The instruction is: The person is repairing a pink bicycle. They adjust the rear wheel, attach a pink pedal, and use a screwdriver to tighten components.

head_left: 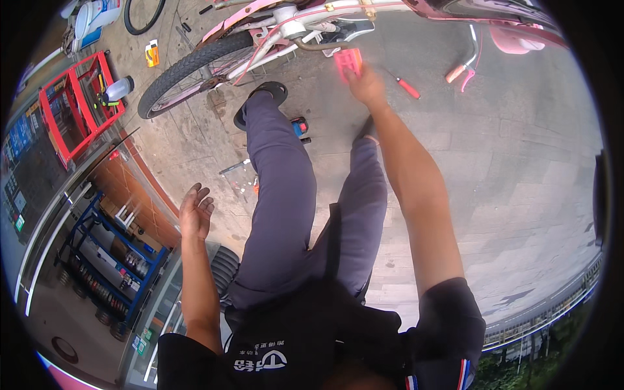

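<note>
A white and pink bicycle stretches across the top of the head view. My right hand reaches out to it, its fingers closed on a bright pink pedal. That pedal sits by the end of the crank arm; my hand hides part of it, so I cannot tell whether it is threaded on. Away to the left, my left hand hangs in the air with loosely curled, parted fingers and nothing in it. The rear tyre lies beyond my left foot.
A red-handled screwdriver lies on the pavement right of my right hand. A blue and black power tool rests between my feet. Several small parts are scattered nearby. At left stand a red metal frame and a blue rack.
</note>
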`<state>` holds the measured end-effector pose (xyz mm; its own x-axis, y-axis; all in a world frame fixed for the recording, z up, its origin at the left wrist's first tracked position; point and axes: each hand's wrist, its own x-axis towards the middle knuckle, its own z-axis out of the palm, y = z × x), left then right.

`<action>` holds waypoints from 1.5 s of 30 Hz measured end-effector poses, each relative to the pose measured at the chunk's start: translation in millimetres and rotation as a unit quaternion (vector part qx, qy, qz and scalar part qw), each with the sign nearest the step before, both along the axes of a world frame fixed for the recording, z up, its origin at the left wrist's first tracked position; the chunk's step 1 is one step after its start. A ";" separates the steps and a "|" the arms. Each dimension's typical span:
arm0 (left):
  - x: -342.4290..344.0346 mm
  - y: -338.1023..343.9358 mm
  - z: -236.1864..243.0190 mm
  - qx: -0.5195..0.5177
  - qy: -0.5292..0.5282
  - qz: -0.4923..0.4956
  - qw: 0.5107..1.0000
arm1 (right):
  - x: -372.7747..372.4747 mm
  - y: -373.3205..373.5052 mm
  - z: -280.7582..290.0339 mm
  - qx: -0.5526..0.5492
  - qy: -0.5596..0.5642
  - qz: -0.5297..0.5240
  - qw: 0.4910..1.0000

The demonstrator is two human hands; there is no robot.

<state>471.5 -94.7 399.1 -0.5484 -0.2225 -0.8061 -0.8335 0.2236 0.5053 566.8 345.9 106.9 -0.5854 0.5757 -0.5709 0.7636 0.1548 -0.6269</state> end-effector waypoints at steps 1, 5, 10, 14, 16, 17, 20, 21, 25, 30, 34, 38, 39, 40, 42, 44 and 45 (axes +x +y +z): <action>20.3 -0.6 -0.3 -0.019 -0.011 0.002 1.000 | 4.4 0.2 -1.0 0.000 -0.001 0.006 1.000; 88.1 -2.3 -31.6 0.041 -0.074 0.069 0.994 | 8.3 16.6 4.2 -0.035 0.038 0.033 0.998; 72.1 70.1 -91.6 0.125 0.009 0.032 0.992 | 20.3 18.5 -0.6 -0.046 0.052 0.037 0.997; 2.2 158.9 -125.1 0.248 0.109 0.023 0.962 | 26.6 14.2 -8.4 -0.068 0.077 0.034 0.994; -37.2 208.0 -129.7 0.238 0.194 -0.027 0.951 | 27.9 17.7 -21.0 -0.072 0.101 0.025 0.992; -53.8 230.1 -130.0 0.262 0.219 -0.022 0.940 | 27.6 18.6 -27.4 -0.087 0.103 0.011 0.991; -96.7 281.3 -138.3 0.409 0.181 0.110 0.887 | 31.3 20.8 -35.8 -0.120 0.099 -0.019 0.988; -107.6 292.9 -145.4 0.431 0.155 0.167 0.873 | 28.7 21.1 -28.0 -0.126 0.096 -0.017 0.987; -142.3 318.9 -203.8 0.510 0.129 0.290 0.799 | 18.0 13.1 -4.1 -0.174 0.108 -0.060 0.977; -147.6 325.7 -221.5 0.468 0.089 0.313 0.822 | 16.5 4.3 1.9 -0.295 0.167 -0.132 0.931; -161.0 324.1 -227.5 0.396 0.095 0.266 0.874 | 23.8 4.3 -2.9 -0.275 0.183 -0.094 0.939; -160.6 333.9 -221.6 0.390 0.124 0.208 0.888 | 30.2 7.1 -9.1 -0.248 0.202 -0.078 0.944; -159.5 335.0 -220.9 0.400 0.144 0.198 0.883 | 27.1 5.3 -10.6 -0.254 0.215 -0.086 0.939; -158.5 338.3 -219.1 0.407 0.163 0.186 0.880 | 25.0 4.0 -8.6 -0.262 0.227 -0.097 0.933; -168.0 338.5 -219.1 0.401 0.136 0.185 0.887 | 25.0 1.7 -9.2 -0.273 0.243 -0.112 0.924; -170.6 333.4 -218.7 0.401 0.123 0.189 0.888 | 22.1 -1.5 -9.3 -0.294 0.244 -0.121 0.916; -171.1 333.2 -218.2 0.407 0.138 0.192 0.882 | 21.1 -1.3 -8.5 -0.304 0.245 -0.126 0.912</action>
